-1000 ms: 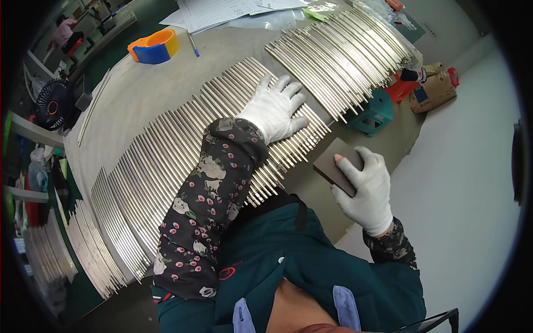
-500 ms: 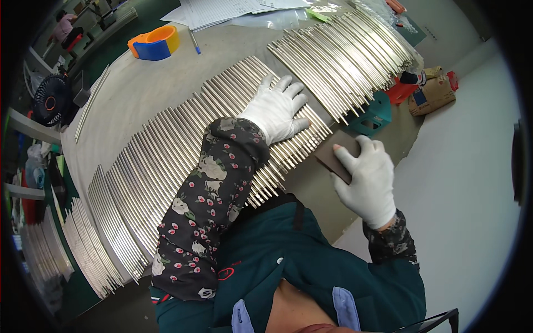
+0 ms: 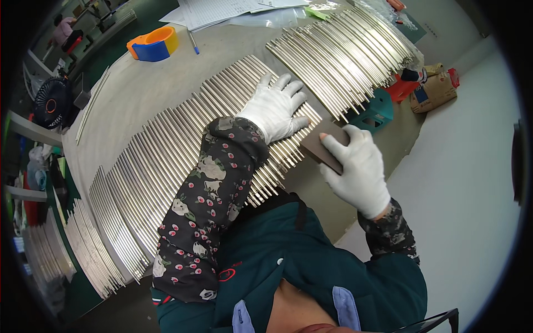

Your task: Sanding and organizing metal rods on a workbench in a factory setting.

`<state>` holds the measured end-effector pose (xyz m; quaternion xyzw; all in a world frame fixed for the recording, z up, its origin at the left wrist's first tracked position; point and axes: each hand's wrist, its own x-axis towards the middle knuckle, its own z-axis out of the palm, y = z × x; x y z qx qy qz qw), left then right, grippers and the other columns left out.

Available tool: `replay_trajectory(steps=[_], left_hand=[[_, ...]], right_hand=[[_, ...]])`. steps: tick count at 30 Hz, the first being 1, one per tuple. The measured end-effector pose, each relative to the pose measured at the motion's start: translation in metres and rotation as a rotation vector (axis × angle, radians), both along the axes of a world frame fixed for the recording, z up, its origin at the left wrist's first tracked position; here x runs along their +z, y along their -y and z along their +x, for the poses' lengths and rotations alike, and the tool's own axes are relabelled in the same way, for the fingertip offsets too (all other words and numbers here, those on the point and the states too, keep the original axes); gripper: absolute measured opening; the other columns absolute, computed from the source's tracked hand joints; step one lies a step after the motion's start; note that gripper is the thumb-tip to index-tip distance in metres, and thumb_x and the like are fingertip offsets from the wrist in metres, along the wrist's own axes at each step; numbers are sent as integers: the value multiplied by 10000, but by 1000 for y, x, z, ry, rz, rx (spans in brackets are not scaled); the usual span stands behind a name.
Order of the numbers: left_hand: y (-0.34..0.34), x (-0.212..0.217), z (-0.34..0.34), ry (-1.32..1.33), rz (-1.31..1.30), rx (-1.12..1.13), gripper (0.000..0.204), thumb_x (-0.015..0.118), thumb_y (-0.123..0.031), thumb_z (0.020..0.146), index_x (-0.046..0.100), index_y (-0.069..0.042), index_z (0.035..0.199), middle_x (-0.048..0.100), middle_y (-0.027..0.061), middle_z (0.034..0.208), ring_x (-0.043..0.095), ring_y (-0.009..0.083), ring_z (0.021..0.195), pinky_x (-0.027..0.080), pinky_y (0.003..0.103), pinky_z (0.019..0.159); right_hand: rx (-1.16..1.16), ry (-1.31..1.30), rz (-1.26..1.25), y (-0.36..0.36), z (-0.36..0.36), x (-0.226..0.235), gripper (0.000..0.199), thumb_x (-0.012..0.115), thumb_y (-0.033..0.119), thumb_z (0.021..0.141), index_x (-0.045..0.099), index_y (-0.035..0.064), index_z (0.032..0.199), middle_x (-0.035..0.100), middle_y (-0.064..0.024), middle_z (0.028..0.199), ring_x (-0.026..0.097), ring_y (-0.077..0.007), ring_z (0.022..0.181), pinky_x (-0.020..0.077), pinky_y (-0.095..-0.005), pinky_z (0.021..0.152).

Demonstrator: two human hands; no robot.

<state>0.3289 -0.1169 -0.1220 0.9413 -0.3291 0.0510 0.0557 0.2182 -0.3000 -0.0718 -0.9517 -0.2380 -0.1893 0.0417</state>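
Head view, clock readings taken with twelve at the top edge. Right hand (image 3: 360,173), white-gloved: fingers and thumb clamped around a brown rectangular block (image 3: 315,146), thumb along its near edge, one bare fingertip on its upper face. Block lies at ten o'clock from the palm; its longer visible edge runs roughly ten to four, partly covered by the hand. Long bed of slim metal rods (image 3: 183,133) lies beyond the block, also at ten o'clock from the right-hand grip. Long axes of the rods run about eleven to five, swinging toward ten-to-four near the block. Block overlaps the lower rod ends as seen; actual contact cannot be told.

Left hand (image 3: 275,111), also gloved: palm down flat on the rods, fingers fanned out, nothing pinched. It is the nearer hand to the rods; the right sits off their lower ends. Block is at four o'clock from it, just beside the thumb.

Farther out, at two o'clock from the left hand: second rod bundle (image 3: 341,61). At ten o'clock, on the grey tabletop (image 3: 127,83): orange-and-blue tape dispenser (image 3: 155,51). At eleven o'clock, farthest: printed paper sheets (image 3: 216,11).
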Motion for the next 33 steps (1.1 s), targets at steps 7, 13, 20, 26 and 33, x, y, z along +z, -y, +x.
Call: replay_trajectory(steps=[7, 13, 20, 26, 33], left_hand=[[2, 1, -1, -30, -16, -20, 600, 441, -516, 910, 488, -83, 1323, 402, 110, 1425, 286, 296, 1374, 173, 506, 1135], [1, -2, 1, -22, -61, -28, 607, 515, -475, 870, 497, -61, 1312, 397, 123, 1427, 295, 315, 1367, 189, 522, 1130], [-3, 0, 0, -10, -65, -27, 600, 515, -463, 868, 504, -46, 1298, 396, 128, 1426, 302, 323, 1362, 192, 521, 1127], [0, 2, -3, -24, -13, -17, 597, 479, -493, 896, 481, -81, 1328, 387, 111, 1437, 283, 294, 1374, 170, 512, 1133], [-1, 0, -1, -30, -17, -28, 597, 476, -489, 898, 480, -74, 1328, 387, 110, 1438, 279, 296, 1376, 166, 508, 1136]], right_hand=[[83, -68, 174, 6, -6, -2, 497, 763, 250, 633, 641, 164, 1107, 517, -183, 1106, 518, -343, 981, 473, -415, 804], [-26, 79, 128, 21, 7, -11, 521, 765, 232, 615, 637, 136, 1112, 515, -191, 1133, 528, -345, 967, 476, -410, 813], [-206, 178, 28, 27, 15, -20, 519, 774, 238, 607, 630, 155, 1100, 511, -177, 1124, 527, -339, 971, 469, -415, 826], [-200, 165, 47, 30, 10, -32, 534, 780, 254, 611, 621, 164, 1113, 502, -181, 1133, 520, -335, 994, 464, -407, 829], [36, 49, 190, 21, -3, -36, 511, 771, 237, 639, 623, 144, 1120, 510, -201, 1137, 526, -345, 962, 461, -425, 832]])
